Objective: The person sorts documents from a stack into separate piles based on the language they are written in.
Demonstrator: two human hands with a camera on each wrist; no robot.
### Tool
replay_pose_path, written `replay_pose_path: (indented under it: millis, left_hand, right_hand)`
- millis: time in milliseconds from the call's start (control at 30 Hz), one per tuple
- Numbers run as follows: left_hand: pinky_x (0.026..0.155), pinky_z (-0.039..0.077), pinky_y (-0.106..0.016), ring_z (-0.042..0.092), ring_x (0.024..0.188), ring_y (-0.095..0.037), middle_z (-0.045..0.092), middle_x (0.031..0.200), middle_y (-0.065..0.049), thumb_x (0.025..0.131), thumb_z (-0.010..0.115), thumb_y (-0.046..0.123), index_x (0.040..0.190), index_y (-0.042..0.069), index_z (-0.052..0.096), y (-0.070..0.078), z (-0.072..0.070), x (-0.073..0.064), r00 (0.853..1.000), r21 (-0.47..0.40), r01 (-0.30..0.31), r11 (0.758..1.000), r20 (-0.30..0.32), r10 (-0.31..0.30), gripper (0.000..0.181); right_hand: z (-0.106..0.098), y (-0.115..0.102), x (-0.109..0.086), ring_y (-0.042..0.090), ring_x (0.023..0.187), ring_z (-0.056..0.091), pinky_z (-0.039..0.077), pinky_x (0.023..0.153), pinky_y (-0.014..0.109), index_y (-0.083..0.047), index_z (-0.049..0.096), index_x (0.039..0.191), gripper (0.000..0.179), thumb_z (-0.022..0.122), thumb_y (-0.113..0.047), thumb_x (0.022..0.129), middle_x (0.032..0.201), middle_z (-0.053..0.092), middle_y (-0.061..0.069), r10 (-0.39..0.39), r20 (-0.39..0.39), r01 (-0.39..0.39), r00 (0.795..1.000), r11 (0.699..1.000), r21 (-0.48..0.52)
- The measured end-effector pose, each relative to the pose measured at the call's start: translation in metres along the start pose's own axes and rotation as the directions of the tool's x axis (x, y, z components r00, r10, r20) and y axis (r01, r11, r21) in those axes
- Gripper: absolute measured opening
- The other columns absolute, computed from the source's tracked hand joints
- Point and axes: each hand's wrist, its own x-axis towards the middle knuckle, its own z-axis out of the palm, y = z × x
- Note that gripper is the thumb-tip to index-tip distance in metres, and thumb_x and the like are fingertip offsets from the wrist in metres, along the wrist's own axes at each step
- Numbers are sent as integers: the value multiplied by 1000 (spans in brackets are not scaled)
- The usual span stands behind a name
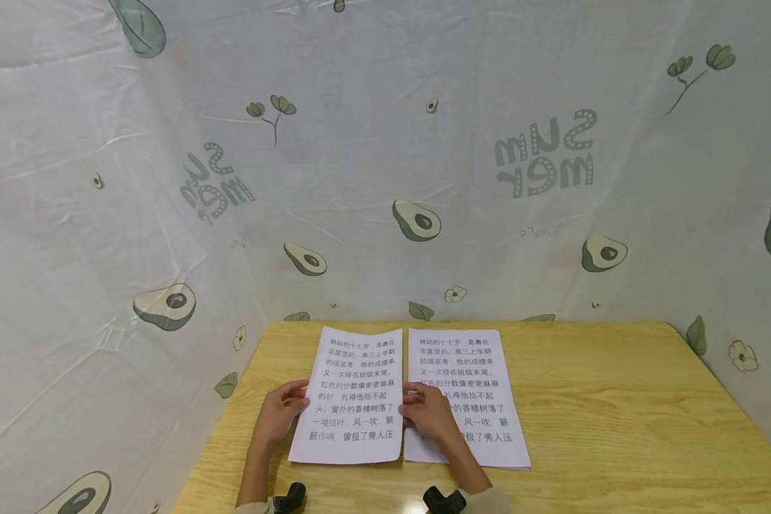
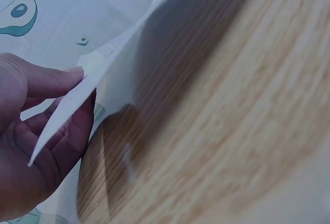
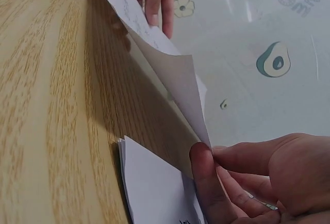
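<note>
A printed sheet of paper (image 1: 353, 400) is held up off the table between my two hands. My left hand (image 1: 281, 414) pinches its left edge, thumb on top and fingers beneath, as the left wrist view shows. At the opposite edge my right hand (image 1: 429, 412) pinches the sheet between thumb and fingers. Seen from the right wrist, the sheet (image 3: 170, 74) bows and stands clear of the wood. Directly right of it lies a stack of printed sheets (image 1: 469, 357), partly covered by my right hand and forearm.
The wooden table (image 1: 617, 407) extends to the right of the stack. A pale curtain (image 1: 360, 157) with avocado and leaf prints hangs behind the table and along its sides. Black straps with camera mounts (image 1: 445, 500) sit on my wrists.
</note>
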Motion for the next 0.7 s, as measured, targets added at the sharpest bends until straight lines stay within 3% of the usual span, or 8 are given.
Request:
replay_pose_path:
  millis: [133, 333, 467, 700]
  left_hand:
    - [74, 56, -23, 66, 94, -23, 69, 115, -21, 99, 68, -5, 135, -4, 70, 3, -1, -1, 1000, 2, -1, 1000, -3, 1, 37]
    - [67, 58, -26, 70, 90, -21, 70, 119, -23, 103, 70, 7, 138, -4, 68, 7, -8, -3, 999, 52, -11, 999, -44, 14, 37]
    - [65, 58, -26, 71, 87, -20, 70, 120, -24, 103, 71, 12, 138, -4, 68, 11, -11, -6, 998, 73, -15, 997, -59, 19, 38]
    - [64, 59, -25, 70, 86, -21, 71, 114, -19, 103, 70, 11, 138, -4, 68, 28, 10, -7, 999, 44, -32, 999, -24, 33, 39]
  right_hand:
    - [0, -1, 1, 15, 86, 75, 65, 70, 31, 6, 64, 142, 51, 75, -1, 93, 113, 75, 17, -11, -5, 11, 1000, 1000, -4]
    - [-6, -5, 1, 15, 70, 75, 63, 63, 30, 6, 70, 133, 41, 75, -6, 94, 99, 78, 12, -81, -67, 76, 994, 994, -72]
    - [-14, -5, -1, 15, 70, 74, 64, 65, 31, 4, 72, 132, 38, 74, -10, 96, 98, 78, 10, -65, -77, 58, 995, 995, -82]
    - [-32, -3, -6, 15, 73, 74, 64, 65, 31, 4, 73, 130, 38, 76, -11, 95, 98, 75, 10, -33, -115, 25, 993, 997, -75]
